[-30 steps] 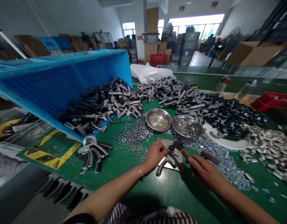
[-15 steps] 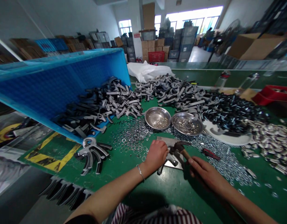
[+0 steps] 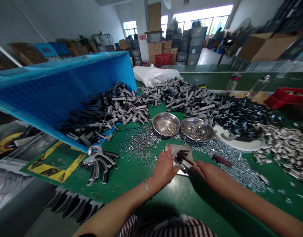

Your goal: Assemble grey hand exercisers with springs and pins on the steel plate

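Wood-handled hammer (image 3: pixel 185 156), likely head-heavy, best held where my right hand (image 3: pixel 208 173) clamps its handle; whether my left hand (image 3: pixel 165 167), over the plate's (image 3: pixel 178 147) left edge, grips is unclear.

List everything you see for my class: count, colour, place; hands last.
Crate: one, blue, left
Bowls: two, silver, centre
Handles: many, grey-black, in crate and behind bowls
Handle bunches: two, grey-black, front left
Rings: many, silver, left of bowls
Nuts: many, silver, right
Bolts: many, black-silver, right
Cylinders: many, silver, right
Dish: one, white, right
Tool: one, red-black, among nuts
Bottles: two, clear, back right
Tray: one, red, right
Sheet: one, white, back centre
Boxes: several, brown, background
Table: one, green, foreground
Metal plate: one, silver, front centre
Hammer: one, brown-handled, over plate
Left hand: one, at plate
Right hand: one, fingers round hammer
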Action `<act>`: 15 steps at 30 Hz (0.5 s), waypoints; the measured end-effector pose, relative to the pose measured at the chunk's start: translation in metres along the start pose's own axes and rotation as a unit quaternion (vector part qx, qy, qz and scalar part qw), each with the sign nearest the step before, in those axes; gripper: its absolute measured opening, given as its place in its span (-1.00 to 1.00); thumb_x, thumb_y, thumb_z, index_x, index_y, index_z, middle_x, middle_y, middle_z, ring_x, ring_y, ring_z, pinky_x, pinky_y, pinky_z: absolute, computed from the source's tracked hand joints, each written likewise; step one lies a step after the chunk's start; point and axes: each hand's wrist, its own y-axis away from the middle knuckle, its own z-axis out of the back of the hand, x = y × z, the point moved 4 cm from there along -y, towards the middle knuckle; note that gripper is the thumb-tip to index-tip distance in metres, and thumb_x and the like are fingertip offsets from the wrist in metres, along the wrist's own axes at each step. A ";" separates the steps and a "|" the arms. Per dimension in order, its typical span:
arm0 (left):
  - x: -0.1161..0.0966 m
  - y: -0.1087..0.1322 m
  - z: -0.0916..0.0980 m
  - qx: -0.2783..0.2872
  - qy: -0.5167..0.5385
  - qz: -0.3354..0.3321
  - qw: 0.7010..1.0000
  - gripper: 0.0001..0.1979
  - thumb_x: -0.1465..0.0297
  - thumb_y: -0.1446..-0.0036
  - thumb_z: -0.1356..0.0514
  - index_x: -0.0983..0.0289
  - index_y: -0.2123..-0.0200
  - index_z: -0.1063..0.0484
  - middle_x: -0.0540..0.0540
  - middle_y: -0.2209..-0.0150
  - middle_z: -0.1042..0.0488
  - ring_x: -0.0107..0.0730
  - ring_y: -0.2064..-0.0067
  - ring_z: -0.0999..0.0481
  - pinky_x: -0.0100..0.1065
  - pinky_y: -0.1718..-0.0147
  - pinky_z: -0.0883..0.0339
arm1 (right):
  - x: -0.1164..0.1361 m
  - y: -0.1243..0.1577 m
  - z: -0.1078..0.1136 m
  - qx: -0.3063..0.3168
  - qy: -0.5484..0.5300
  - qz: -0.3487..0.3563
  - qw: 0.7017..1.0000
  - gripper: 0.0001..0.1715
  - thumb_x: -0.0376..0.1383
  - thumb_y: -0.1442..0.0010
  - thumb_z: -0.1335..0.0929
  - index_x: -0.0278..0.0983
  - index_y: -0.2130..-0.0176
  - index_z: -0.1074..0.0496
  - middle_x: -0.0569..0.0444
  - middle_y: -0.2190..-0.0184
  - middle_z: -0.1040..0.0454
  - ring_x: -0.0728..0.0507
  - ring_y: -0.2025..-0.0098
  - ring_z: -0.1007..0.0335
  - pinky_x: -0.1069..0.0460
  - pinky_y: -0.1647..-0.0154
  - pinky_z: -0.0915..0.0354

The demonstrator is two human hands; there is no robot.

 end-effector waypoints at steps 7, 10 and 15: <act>0.011 -0.018 0.016 0.047 0.190 0.047 0.980 -0.19 0.18 -0.08 -0.30 0.36 -0.30 -0.08 0.27 0.09 -0.51 0.01 0.02 -0.50 -0.04 -0.02 -0.34 | -0.075 0.029 -0.006 0.009 -0.132 -0.138 0.982 -0.43 0.09 -0.36 -0.05 -0.18 0.07 -0.38 0.01 0.37 -0.53 -0.19 0.46 -0.48 -0.07 0.46 -0.39; 0.019 -0.028 0.028 0.061 0.260 0.064 0.962 -0.36 0.16 -0.18 -0.22 0.30 -0.24 -0.17 0.22 0.10 -0.51 -0.12 0.08 -0.52 -0.12 0.04 -0.37 | -0.093 0.028 0.011 -0.144 0.078 -0.033 0.986 -0.61 -0.07 -0.34 -0.17 -0.25 0.10 -0.42 -0.17 0.15 -0.51 -0.31 0.09 -0.47 -0.17 0.08 -0.37; 0.020 -0.015 0.037 0.014 0.076 -0.022 0.997 -0.69 0.30 -0.21 -0.20 0.30 0.01 -0.40 0.23 0.00 -0.44 -0.08 -0.08 -0.37 -0.08 -0.13 -0.23 | -0.127 0.010 0.026 -0.155 0.296 -0.061 0.940 -0.76 -0.24 -0.32 -0.20 -0.28 0.25 -0.39 -0.17 0.28 -0.46 -0.28 0.28 -0.45 -0.04 0.44 -0.26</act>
